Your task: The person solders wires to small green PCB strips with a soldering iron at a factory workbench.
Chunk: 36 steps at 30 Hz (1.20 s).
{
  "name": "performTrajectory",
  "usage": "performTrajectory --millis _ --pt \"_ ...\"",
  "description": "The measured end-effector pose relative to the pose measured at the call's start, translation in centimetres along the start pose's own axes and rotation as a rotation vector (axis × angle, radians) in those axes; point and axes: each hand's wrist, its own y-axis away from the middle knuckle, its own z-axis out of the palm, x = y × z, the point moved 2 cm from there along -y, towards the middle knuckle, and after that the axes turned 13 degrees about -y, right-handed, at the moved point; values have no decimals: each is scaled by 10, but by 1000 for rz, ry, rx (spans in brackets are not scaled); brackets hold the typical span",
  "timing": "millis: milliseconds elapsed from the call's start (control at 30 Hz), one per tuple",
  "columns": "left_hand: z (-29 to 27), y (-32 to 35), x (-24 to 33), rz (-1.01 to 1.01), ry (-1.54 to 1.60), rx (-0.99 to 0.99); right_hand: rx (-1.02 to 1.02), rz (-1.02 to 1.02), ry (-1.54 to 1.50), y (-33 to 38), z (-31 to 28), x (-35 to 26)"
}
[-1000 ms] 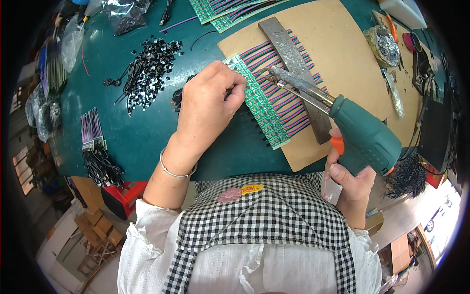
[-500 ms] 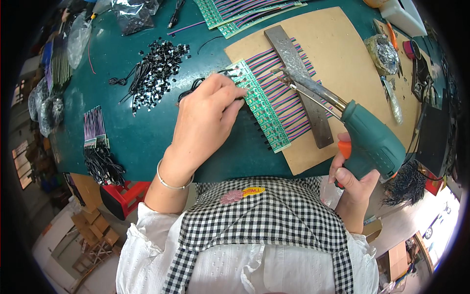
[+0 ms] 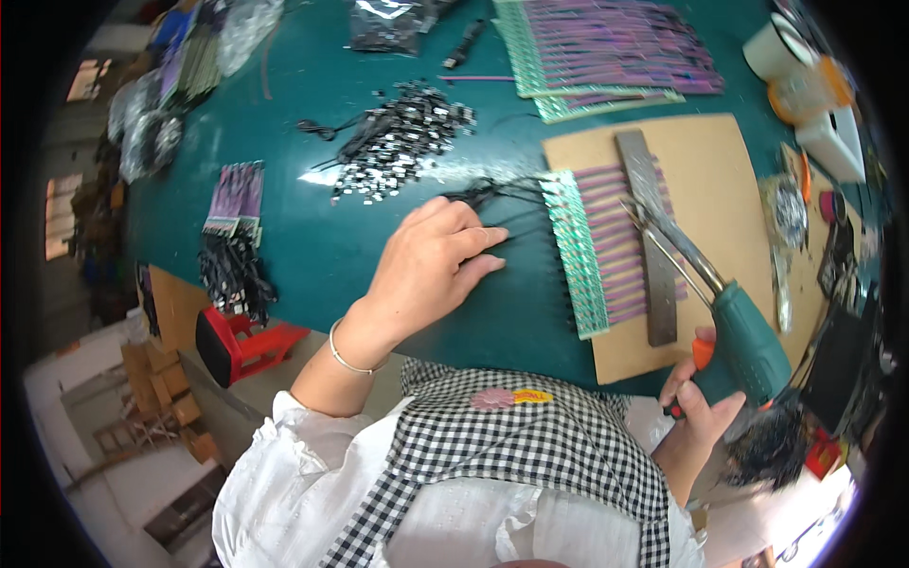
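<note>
My right hand (image 3: 699,405) is wrapped round the grip of a green soldering gun (image 3: 748,343) with an orange trigger. Its metal tip and thin feed tube reach over a grey metal bar (image 3: 660,293). This bar lies across rows of purple and dark wires (image 3: 606,248) joined to a strip of small green circuit boards (image 3: 576,260). Left of the strip, my left hand (image 3: 426,270) hovers over the table, thumb and forefinger apart with nothing visible between them. Just beyond its fingers are black cables (image 3: 483,192), some running to the strip's far end.
A brown board (image 3: 715,204) lies under the strip. A pile of black cables with small connectors (image 3: 407,137) sits farther left. Bundled wired boards (image 3: 232,213) lie at the left edge, stacked wired strips (image 3: 615,47) at the back. White containers (image 3: 833,142) stand at right.
My left hand has drawn back from the circuit board strip, and its fingers have parted. The soldering gun remains in my right hand over the bar. The whole view has shifted and turned.
</note>
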Motion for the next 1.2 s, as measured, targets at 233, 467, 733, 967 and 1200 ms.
performTrajectory --millis 233,467,733,967,1200 --pt "-33 -5 -88 -365 -236 360 -116 -18 21 -1 -13 2" --pt "-34 34 -177 -689 -518 234 -156 12 22 0 -5 -2" --pt "-44 45 -183 -695 116 455 -205 -3 19 -7 0 0" --pt "-61 6 -130 -423 667 867 -177 23 16 -3 5 1" --pt "-62 -32 -66 -253 712 721 -122 1 -21 5 3 1"
